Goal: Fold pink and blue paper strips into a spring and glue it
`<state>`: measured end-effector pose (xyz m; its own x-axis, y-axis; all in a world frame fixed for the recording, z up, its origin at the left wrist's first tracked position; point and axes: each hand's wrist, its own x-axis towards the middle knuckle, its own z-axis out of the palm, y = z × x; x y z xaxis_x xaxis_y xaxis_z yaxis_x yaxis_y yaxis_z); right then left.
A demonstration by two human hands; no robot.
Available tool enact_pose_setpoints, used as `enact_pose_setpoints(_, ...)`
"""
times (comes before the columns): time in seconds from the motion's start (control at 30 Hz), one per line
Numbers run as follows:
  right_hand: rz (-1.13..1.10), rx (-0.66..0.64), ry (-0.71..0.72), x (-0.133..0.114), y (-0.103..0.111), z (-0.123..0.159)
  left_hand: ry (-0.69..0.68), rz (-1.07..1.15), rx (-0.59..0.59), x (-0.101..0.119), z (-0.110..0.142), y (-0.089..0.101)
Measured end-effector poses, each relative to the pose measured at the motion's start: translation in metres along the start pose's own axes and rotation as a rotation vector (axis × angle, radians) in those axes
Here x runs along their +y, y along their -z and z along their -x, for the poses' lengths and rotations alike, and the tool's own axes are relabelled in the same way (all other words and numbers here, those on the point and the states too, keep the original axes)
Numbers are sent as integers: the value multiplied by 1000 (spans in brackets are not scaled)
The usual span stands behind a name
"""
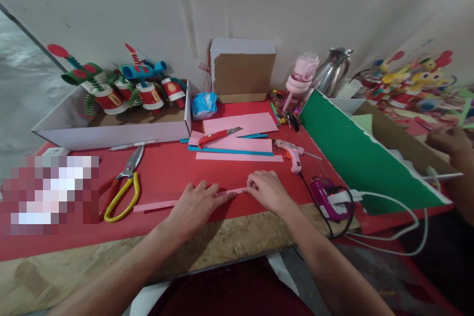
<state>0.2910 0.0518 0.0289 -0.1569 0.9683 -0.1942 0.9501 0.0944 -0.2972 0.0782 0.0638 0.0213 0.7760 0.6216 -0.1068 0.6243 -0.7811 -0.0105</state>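
A narrow pink paper strip (155, 206) lies along the red table covering near the front edge. My left hand (196, 206) rests flat across its middle, fingers stretched out over it. At the strip's right end, my right hand (267, 191) pinches the paper between thumb and curled fingers. Just beyond my hands lies another pink strip (240, 157). Behind that are pink paper sheets (240, 124), blue strips (229, 150) and a red-handled utility knife (218, 137). A pink hot glue gun (292, 153) lies right of the papers.
Yellow-and-red-handled scissors (128, 182) lie left, near a white pen (129, 145). A box (111, 131) holds several paper-cup figures. On the right stand a purple power strip (329, 200) with cables and a green-sided box (366, 158). Another person's hand (450, 140) is at far right.
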Motion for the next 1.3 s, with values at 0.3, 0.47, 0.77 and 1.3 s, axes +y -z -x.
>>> enact_pose_setpoints(0.3, 70, 69, -153, 16, 8, 10, 8, -16, -21, 2, -1, 8)
enact_pose_setpoints(0.47, 39, 331, -20, 4, 0, 31, 3, -16, -45, 1, -1, 8)
enact_pose_setpoints(0.77, 25, 161, 292, -19, -54, 51, 13, 28, -29, -2, 0, 6)
enact_pose_setpoints(1.3, 43, 189, 303, -14, -57, 49, 330, 528, 64, -63, 63, -6)
